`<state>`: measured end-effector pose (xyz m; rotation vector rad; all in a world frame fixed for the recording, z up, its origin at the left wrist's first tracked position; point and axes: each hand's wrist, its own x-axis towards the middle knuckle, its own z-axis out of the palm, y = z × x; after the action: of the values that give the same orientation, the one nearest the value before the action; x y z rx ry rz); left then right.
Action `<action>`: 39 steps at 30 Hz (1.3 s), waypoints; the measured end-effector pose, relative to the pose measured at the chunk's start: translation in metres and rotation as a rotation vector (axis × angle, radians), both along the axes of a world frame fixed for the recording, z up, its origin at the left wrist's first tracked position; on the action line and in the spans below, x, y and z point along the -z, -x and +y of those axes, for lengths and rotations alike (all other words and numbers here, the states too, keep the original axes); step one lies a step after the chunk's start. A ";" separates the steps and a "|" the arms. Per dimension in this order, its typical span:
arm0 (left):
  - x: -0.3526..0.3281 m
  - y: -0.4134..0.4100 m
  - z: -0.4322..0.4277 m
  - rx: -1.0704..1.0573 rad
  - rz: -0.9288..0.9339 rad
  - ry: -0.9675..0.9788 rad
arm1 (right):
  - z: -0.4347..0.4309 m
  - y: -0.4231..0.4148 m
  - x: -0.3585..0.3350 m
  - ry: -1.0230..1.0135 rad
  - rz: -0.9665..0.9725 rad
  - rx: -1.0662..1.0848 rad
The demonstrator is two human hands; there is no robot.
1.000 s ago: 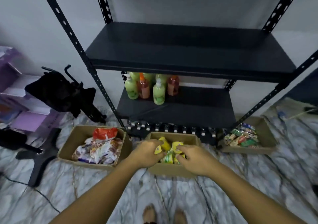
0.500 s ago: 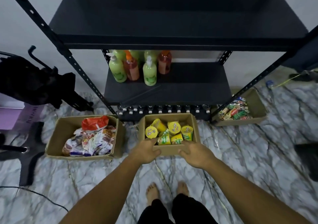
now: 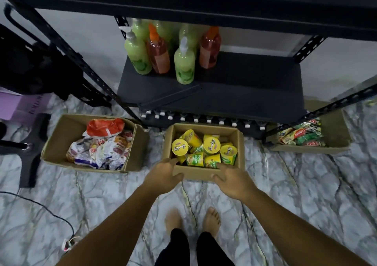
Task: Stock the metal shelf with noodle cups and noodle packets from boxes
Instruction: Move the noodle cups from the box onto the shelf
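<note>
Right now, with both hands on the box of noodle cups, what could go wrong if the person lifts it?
1. The left hand and right hand grip only the near wall of the cardboard box; lifted so, it may sag or tip.
2. The noodle cups lie piled loosely, some on their sides, so they could spill.
3. The bare feet stand close to it; a dropped box might hit them.

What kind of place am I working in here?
Probably a small storeroom, or a room at home used for stock, not a shop floor: a black metal shelf holding pump bottles, a cardboard box of noodle cups beside packets on a marble-patterned floor, and bare feet.
</note>
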<state>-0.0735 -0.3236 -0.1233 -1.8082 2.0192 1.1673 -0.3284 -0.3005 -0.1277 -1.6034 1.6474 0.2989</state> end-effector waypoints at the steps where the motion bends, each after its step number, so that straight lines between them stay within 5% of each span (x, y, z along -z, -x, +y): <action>1: 0.016 0.001 -0.004 -0.003 -0.006 0.007 | -0.005 0.003 0.016 -0.001 -0.009 0.001; 12: 0.232 0.009 -0.072 0.068 -0.045 0.072 | -0.068 0.015 0.209 0.099 -0.108 0.015; 22: 0.399 0.005 -0.129 0.448 -0.277 0.253 | -0.180 -0.044 0.389 0.313 -0.101 -0.204; 27: 0.431 0.010 -0.143 0.469 -0.309 0.301 | -0.215 -0.074 0.444 0.274 0.097 -0.265; 31: 0.432 0.010 -0.154 0.289 -0.172 0.234 | -0.216 -0.073 0.464 0.315 0.058 -0.196; 35: 0.428 0.007 -0.164 0.042 0.003 0.152 | -0.206 -0.056 0.450 0.312 0.007 -0.114; 39: 0.422 0.012 -0.167 0.015 0.010 0.105 | -0.204 -0.041 0.422 0.279 0.045 -0.092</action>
<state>-0.0853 -0.4905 -0.5454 -1.8352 2.1331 1.0873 -0.2876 -0.5047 -0.5496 -1.8955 1.7099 0.1576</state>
